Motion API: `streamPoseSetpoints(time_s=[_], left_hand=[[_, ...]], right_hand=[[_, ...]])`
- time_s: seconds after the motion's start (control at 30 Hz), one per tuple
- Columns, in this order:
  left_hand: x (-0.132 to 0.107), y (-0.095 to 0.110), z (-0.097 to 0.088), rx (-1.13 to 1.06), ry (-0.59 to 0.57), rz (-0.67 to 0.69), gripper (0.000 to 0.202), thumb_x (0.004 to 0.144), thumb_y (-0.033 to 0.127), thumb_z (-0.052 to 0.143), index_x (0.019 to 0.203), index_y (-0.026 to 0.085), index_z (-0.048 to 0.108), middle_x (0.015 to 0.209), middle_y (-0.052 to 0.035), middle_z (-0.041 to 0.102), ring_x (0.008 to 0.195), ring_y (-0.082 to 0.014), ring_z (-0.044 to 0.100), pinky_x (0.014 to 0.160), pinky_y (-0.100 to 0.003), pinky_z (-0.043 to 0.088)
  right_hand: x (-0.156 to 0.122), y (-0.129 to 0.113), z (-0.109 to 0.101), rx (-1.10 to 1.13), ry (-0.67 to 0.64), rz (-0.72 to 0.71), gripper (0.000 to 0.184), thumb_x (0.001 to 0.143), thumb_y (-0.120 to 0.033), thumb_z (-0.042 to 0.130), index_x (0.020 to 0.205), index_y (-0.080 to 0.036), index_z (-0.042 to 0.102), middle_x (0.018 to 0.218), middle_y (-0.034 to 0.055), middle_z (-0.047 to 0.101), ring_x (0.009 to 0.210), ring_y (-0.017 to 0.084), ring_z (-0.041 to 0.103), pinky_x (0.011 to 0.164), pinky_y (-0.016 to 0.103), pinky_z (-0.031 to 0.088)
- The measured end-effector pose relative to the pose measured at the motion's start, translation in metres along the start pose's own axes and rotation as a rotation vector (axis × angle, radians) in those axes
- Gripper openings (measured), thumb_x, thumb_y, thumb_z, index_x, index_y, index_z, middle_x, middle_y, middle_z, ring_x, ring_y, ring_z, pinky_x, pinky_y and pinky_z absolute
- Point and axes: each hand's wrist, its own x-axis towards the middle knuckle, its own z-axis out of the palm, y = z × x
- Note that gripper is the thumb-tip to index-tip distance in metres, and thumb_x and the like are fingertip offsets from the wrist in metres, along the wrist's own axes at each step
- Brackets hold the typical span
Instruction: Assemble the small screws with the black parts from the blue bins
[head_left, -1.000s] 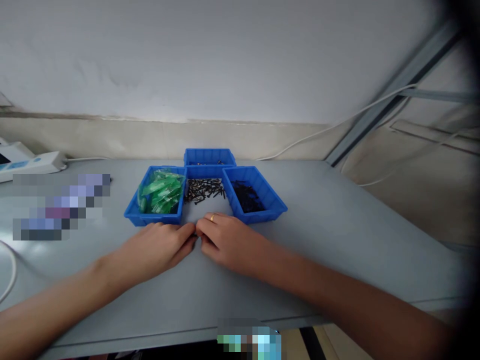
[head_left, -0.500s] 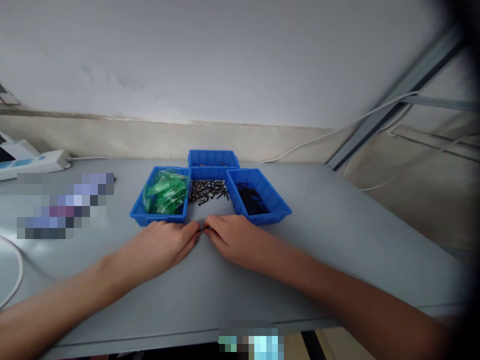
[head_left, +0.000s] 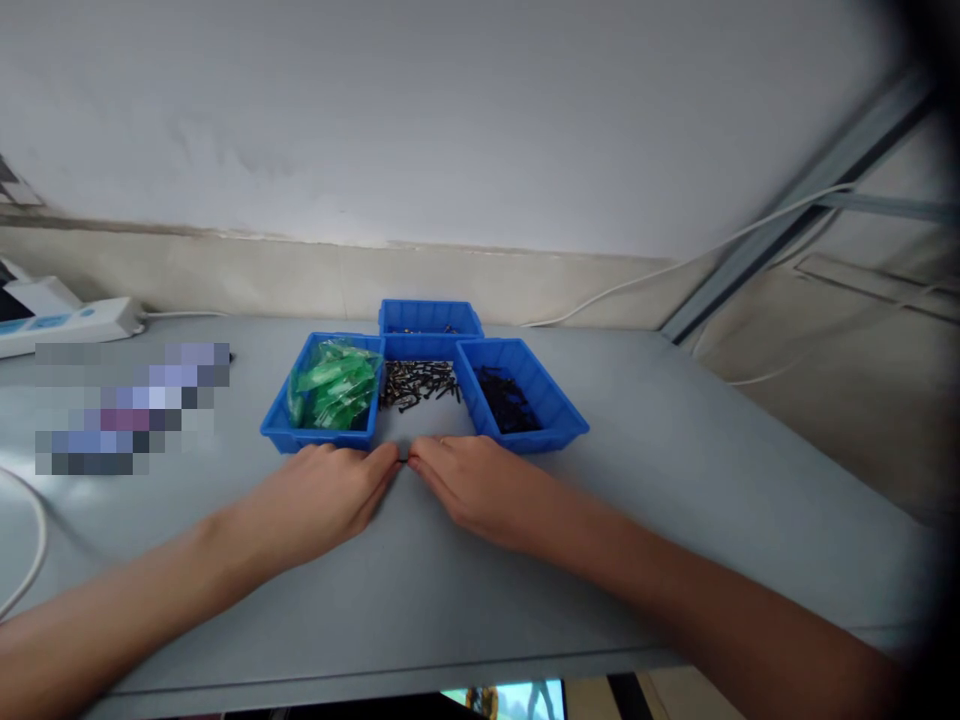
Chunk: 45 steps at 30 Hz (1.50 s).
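My left hand [head_left: 334, 492] and my right hand [head_left: 484, 488] meet almost fingertip to fingertip, low over the grey table, both closed in a pinch. A small, thin dark piece [head_left: 403, 460] spans the narrow gap between them, gripped from both ends. Most of it is hidden by the fingers, so its kind is unclear. Just beyond, a loose pile of dark screws [head_left: 421, 383] lies on the tabletop. Left of the pile stands a blue bin [head_left: 319, 438] with green pieces in clear plastic bags [head_left: 337, 385]. On the right, another blue bin [head_left: 551, 405] holds small black parts [head_left: 506, 400].
A third blue bin [head_left: 431, 347] with a few small parts stands behind the screws, near the wall. A white power strip [head_left: 97, 322] lies at the far left, beside a pixelated object [head_left: 142, 405]. A white cable [head_left: 37, 520] curves at the left edge.
My right hand has turned slightly, its fingers now closer together around the thin dark piece. My left hand stays nearly still. The view has shifted a little.
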Motion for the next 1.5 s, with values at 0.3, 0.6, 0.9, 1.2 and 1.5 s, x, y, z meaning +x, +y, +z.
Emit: streamPoseSetpoints(time_s=[0.3, 0.6, 0.9, 1.2, 1.5], left_hand=[[-0.0010, -0.0002, -0.0003, -0.024, -0.004, 0.013, 0.019, 0.089, 0.019, 0.029, 0.084, 0.016, 0.047, 0.060, -0.0020, 0.059, 0.054, -0.0161, 0.060, 0.047, -0.024, 0.038], [-0.0007, 0.0013, -0.0019, -0.008, 0.011, -0.003, 0.022, 0.090, 0.024, 0.027, 0.083, 0.017, 0.047, 0.058, -0.0012, 0.057, 0.053, -0.0156, 0.059, 0.046, -0.024, 0.038], [-0.0001, 0.0023, -0.0073, -0.073, 0.012, 0.004, 0.026, 0.090, 0.028, 0.028, 0.083, 0.016, 0.050, 0.063, -0.0028, 0.059, 0.057, -0.0176, 0.060, 0.051, -0.026, 0.041], [0.0002, 0.0012, -0.0036, -0.033, 0.007, 0.026, 0.028, 0.091, 0.027, 0.025, 0.079, 0.017, 0.048, 0.062, -0.0027, 0.059, 0.056, -0.0185, 0.059, 0.049, -0.027, 0.039], [-0.0006, 0.0018, -0.0052, -0.016, 0.011, 0.033, 0.029, 0.091, 0.028, 0.025, 0.079, 0.017, 0.049, 0.061, -0.0019, 0.059, 0.055, -0.0176, 0.059, 0.049, -0.026, 0.038]], right_hand=[[-0.0002, 0.0025, 0.0015, -0.031, 0.011, -0.089, 0.023, 0.091, -0.017, 0.028, 0.080, -0.013, 0.048, 0.068, 0.0014, 0.052, 0.059, 0.012, 0.049, 0.056, 0.026, 0.034], [0.0013, 0.0017, -0.0026, 0.026, -0.025, -0.018, 0.017, 0.089, -0.017, 0.033, 0.087, -0.013, 0.049, 0.080, 0.0057, 0.058, 0.074, 0.015, 0.055, 0.064, 0.028, 0.037], [-0.0016, -0.0046, -0.0036, 0.046, -0.026, 0.031, 0.014, 0.088, -0.016, 0.031, 0.084, -0.016, 0.044, 0.060, -0.0017, 0.050, 0.051, 0.010, 0.044, 0.049, 0.024, 0.026], [-0.0026, -0.0038, -0.0018, -0.054, -0.012, 0.028, 0.020, 0.090, -0.021, 0.029, 0.080, -0.016, 0.045, 0.057, -0.0016, 0.048, 0.048, 0.010, 0.040, 0.047, 0.025, 0.021], [-0.0031, -0.0056, -0.0020, -0.080, 0.010, 0.037, 0.024, 0.092, -0.025, 0.027, 0.080, -0.015, 0.046, 0.055, -0.0023, 0.045, 0.046, 0.009, 0.036, 0.046, 0.026, 0.019]])
